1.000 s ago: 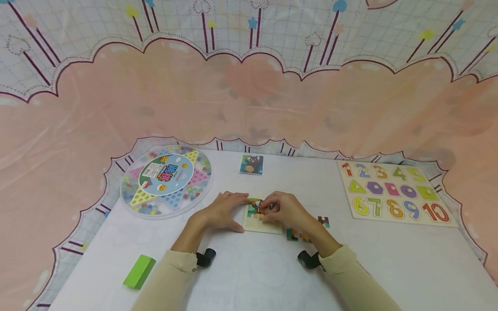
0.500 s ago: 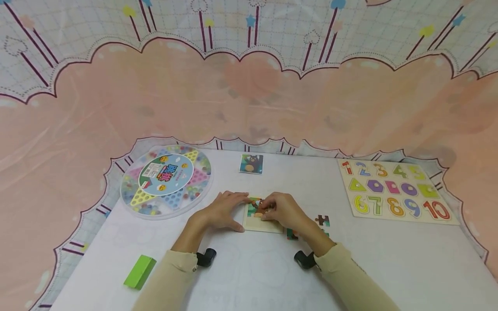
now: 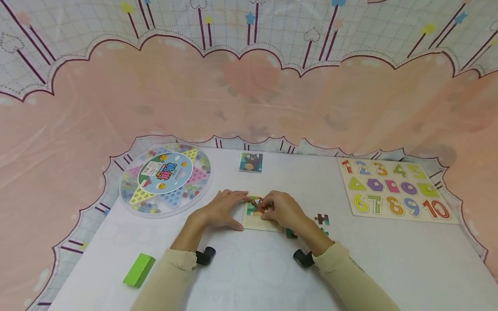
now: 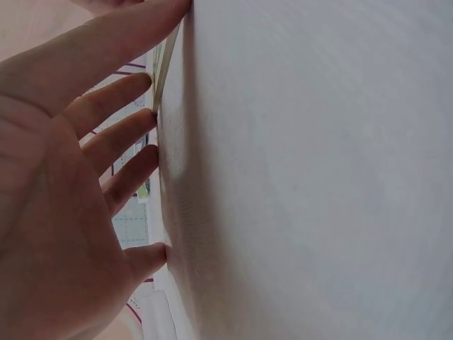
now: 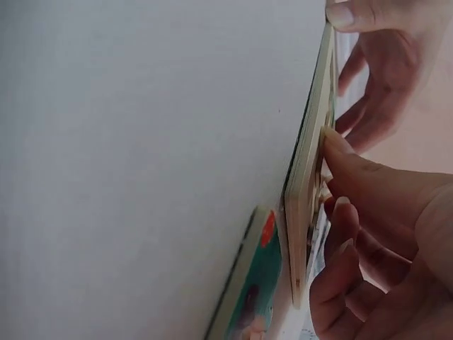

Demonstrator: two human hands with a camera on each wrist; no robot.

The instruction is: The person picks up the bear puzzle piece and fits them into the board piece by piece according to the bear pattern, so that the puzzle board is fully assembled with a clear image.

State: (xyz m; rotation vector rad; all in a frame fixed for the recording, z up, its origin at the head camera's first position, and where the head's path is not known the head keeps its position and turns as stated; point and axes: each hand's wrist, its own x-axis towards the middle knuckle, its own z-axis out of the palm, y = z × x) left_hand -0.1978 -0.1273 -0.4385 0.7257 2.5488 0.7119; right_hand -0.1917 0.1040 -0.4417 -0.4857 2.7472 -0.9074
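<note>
A small wooden puzzle board (image 3: 254, 223) lies on the white table, its upper part filled with a brown and green picture. My left hand (image 3: 224, 210) rests at its left side, fingers extended, forefinger at the top edge and thumb by the lower left corner. In the left wrist view the fingers (image 4: 117, 138) are spread, tips down at the table and board edge. My right hand (image 3: 285, 209) pinches a brown jigsaw piece (image 3: 266, 208) down at the board, mostly covered by the fingers. The right thumb (image 5: 354, 159) lies over the board's rim in the right wrist view.
Loose jigsaw pieces (image 3: 322, 219) lie right of the board, some partly under my right forearm. Behind stands a bear picture card (image 3: 250, 163). A round Chinese checkers set (image 3: 165, 179) is at left, a number board (image 3: 397, 190) at right, a green block (image 3: 139, 270) at front left.
My right hand and forearm have shifted slightly left, uncovering more of the loose pieces at right and covering an orange one. The left hand stays in place at the board.
</note>
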